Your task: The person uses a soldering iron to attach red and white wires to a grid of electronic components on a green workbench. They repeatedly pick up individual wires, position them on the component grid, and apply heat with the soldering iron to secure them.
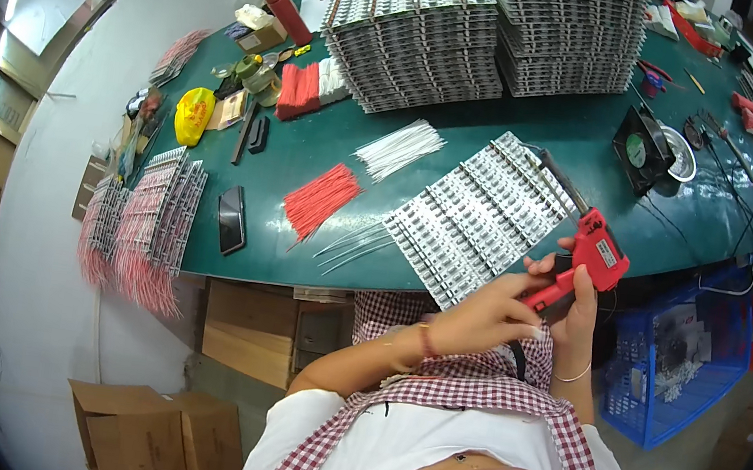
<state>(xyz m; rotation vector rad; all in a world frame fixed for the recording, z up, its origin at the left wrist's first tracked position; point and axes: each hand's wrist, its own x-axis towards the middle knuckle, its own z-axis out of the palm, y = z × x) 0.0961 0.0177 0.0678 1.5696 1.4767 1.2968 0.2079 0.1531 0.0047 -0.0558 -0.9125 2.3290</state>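
A red soldering gun [600,253] with a long metal tip is held up over the table's front edge, its tip pointing to the far left. My right hand [580,309] wraps the handle, thumb along its near side. My left hand [488,314] is closed about the lower handle, its fingertips partly hidden there. Just left of the gun lies a silvery panel [484,216] of many small metal parts in rows. Bundles of red wires [321,201] and white wires [400,150] lie beside it, with several loose pale strands [352,243] near its left edge.
Tall stacks of similar panels [416,41] stand at the back. Wired panels [156,211] overhang the table's left end near a phone [232,219]. A black fan [641,151] and a metal bowl [679,153] sit at right. Below is a blue crate [679,356]; cardboard boxes [145,442] stand lower left.
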